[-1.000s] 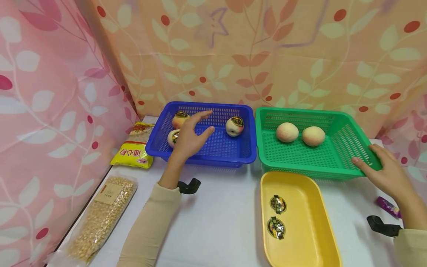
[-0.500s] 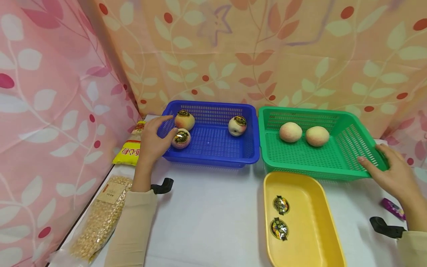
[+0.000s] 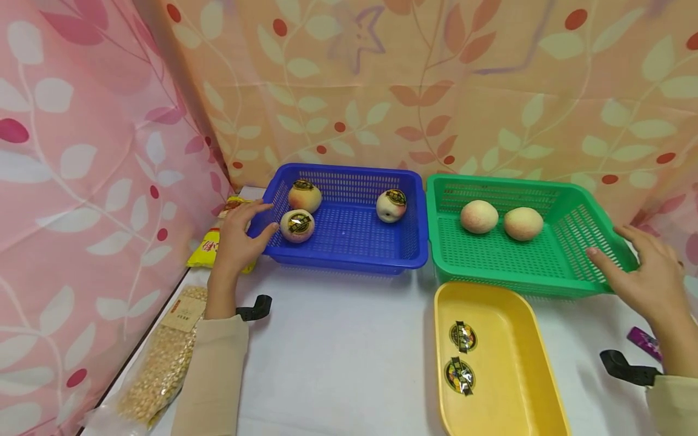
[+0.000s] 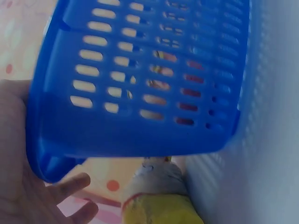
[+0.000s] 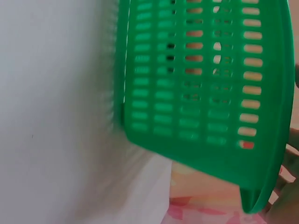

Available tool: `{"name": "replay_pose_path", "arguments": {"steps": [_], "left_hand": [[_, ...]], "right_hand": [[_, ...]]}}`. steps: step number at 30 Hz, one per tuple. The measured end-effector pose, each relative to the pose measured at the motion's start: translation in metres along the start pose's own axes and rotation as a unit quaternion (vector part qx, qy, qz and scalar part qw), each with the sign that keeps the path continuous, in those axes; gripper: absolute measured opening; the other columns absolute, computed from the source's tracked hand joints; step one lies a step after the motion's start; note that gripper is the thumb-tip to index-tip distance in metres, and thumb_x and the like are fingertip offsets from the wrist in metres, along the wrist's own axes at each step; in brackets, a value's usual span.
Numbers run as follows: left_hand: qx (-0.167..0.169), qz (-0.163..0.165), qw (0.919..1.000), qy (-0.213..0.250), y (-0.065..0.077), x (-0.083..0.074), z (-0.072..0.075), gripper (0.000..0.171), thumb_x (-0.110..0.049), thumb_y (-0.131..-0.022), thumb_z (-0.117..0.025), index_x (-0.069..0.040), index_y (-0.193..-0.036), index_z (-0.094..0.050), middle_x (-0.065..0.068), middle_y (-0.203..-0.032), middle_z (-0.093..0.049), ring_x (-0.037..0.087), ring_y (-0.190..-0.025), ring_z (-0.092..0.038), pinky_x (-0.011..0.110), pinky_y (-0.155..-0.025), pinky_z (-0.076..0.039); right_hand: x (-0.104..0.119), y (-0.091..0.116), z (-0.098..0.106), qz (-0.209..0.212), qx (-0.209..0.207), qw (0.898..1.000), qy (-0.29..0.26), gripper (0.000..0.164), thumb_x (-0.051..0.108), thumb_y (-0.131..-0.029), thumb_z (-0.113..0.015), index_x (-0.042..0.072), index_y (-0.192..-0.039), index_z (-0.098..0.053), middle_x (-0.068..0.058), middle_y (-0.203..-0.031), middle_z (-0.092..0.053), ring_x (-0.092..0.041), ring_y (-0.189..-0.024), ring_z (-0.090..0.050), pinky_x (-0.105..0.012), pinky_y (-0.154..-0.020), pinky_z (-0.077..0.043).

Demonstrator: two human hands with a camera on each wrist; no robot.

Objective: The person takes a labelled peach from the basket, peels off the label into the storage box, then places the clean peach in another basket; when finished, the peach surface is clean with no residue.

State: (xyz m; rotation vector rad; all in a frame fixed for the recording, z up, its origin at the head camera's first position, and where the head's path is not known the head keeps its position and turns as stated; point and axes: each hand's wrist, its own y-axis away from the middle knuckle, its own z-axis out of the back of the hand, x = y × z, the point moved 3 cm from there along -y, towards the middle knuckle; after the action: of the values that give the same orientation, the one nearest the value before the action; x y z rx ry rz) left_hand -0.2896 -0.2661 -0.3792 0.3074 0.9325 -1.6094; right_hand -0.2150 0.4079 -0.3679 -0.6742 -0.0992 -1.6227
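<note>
At the left end of the blue basket (image 3: 343, 233), my left hand (image 3: 237, 239) straddles the rim, thumb and index spread apart. In the left wrist view other fingers (image 4: 70, 186) extend past the basket's corner, loosely straight. Three peaches with dark stickers sit inside: a front left peach (image 3: 297, 226), a back left peach (image 3: 304, 197) and a right peach (image 3: 391, 206). My right hand (image 3: 651, 272) rests at the right rim of the green basket (image 3: 491, 257), thumb raised over its inside. It contains a left peach (image 3: 479, 217) and a right peach (image 3: 523, 224), neither with a visible sticker.
A yellow tray (image 3: 507, 363) with two dark round stickers (image 3: 460, 375) stands in front of the green basket. A yellow food bag (image 3: 204, 251) and a clear bag of pale beans (image 3: 160, 363) lie on the left. A purple packet (image 3: 644, 344) lies at right.
My left hand has moved left from above the blue basket's inside to its left rim. My right hand stays at the green basket's right end. The view has shifted slightly.
</note>
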Motion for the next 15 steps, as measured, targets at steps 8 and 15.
{"name": "replay_pose_path", "arguments": {"steps": [8,15], "left_hand": [[-0.008,0.015,0.9999,0.000,0.004,0.013,0.002,0.035,-0.026,-0.095,-0.069,-0.013,-0.127,-0.072,0.012,-0.151,-0.055,0.040,-0.149,-0.037,0.066,-0.123,-0.017],[-0.004,0.023,0.9997,0.006,0.007,0.018,0.004,0.028,-0.021,-0.096,-0.065,-0.012,-0.121,-0.075,0.007,-0.153,-0.054,0.042,-0.149,-0.035,0.067,-0.122,-0.015]], "right_hand": [[0.033,-0.002,0.001,0.024,-0.040,0.997,-0.068,0.061,0.030,-0.097,-0.065,0.003,-0.150,-0.048,-0.027,-0.156,-0.043,-0.052,-0.146,-0.029,-0.064,-0.123,-0.014],[0.067,-0.007,-0.003,0.075,-0.041,0.990,-0.112,0.051,0.026,-0.094,-0.072,0.019,-0.143,-0.059,0.047,-0.127,-0.043,0.000,-0.138,-0.037,-0.020,-0.113,-0.023]]}}
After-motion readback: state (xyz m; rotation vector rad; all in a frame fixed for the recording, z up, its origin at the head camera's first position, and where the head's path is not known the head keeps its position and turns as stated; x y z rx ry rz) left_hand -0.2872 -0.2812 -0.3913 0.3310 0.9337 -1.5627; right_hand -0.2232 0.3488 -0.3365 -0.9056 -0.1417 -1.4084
